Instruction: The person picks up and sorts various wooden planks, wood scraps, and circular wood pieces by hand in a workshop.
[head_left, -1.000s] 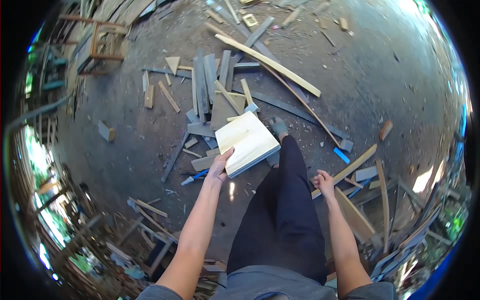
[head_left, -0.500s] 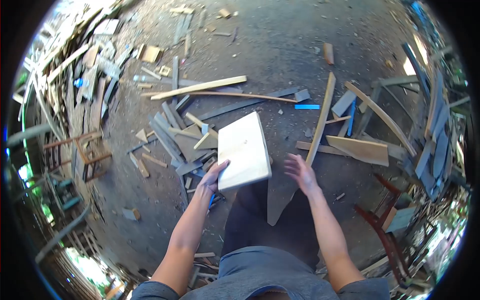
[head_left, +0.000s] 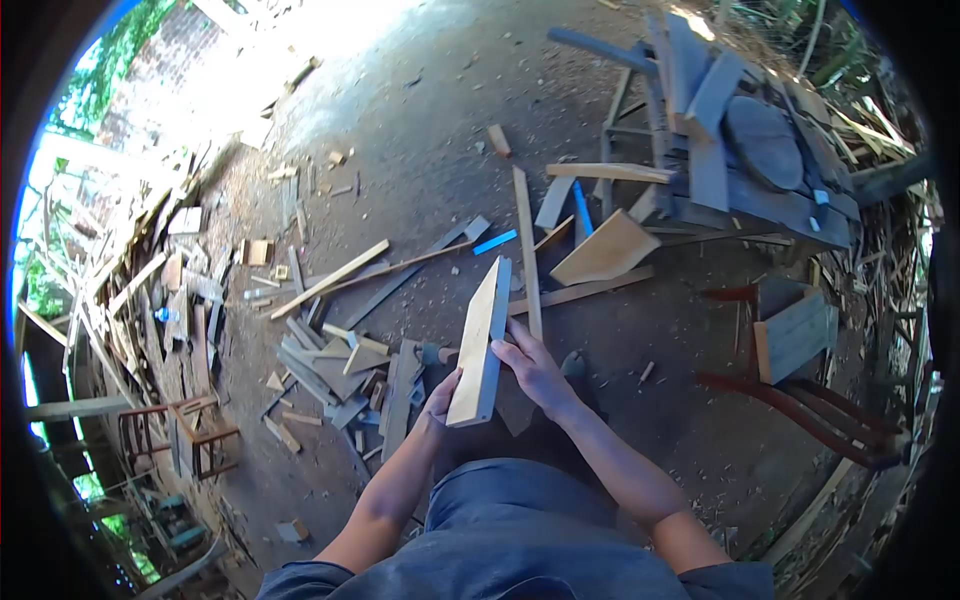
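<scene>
Board (head_left: 480,345) now tilted on edge, thin side up; half a second ago its broad pale face lay flat toward the camera. Right hand (head_left: 535,368), then open and apart, now lies against the board's right face, fingers spread along it. Left hand (head_left: 440,400) grips the near lower end from the left, thumb wrapped. Both forearms bent inward before the torso. Ground: dark packed dirt. Offcut pile (head_left: 345,375) just left of the left hand. Beyond the right hand, a blue strip (head_left: 495,242); farther, stacked grey planks (head_left: 720,150).
</scene>
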